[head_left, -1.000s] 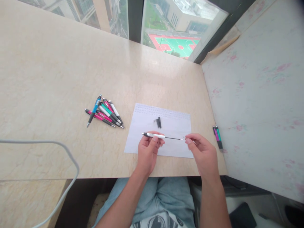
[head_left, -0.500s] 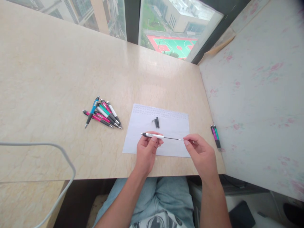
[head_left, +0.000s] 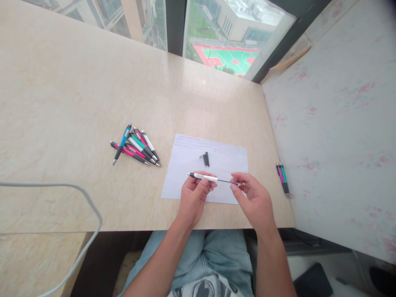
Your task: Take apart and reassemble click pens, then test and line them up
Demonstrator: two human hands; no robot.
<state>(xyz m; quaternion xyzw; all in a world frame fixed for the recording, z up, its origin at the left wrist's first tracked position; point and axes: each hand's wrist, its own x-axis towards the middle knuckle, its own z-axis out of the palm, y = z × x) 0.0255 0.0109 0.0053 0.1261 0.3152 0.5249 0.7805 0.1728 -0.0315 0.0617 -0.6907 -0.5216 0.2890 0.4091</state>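
Note:
My left hand (head_left: 194,198) pinches a white pen barrel (head_left: 202,177) held level above a white sheet of paper (head_left: 192,159). A thin dark refill (head_left: 225,181) sticks out of the barrel's right end. My right hand (head_left: 252,199) pinches the refill's far end, close to the barrel. Two small black pen parts (head_left: 206,159) lie on the paper just beyond my hands.
A pile of several coloured pens (head_left: 136,147) lies on the beige table (head_left: 77,103) to the left. Two more pens (head_left: 282,177) rest at the table's right edge against a floral wall (head_left: 334,123). A grey cable (head_left: 93,206) loops at lower left. Windows run along the back.
My right hand has moved left toward the barrel, so less of the refill shows between my hands. The left hand stays in place.

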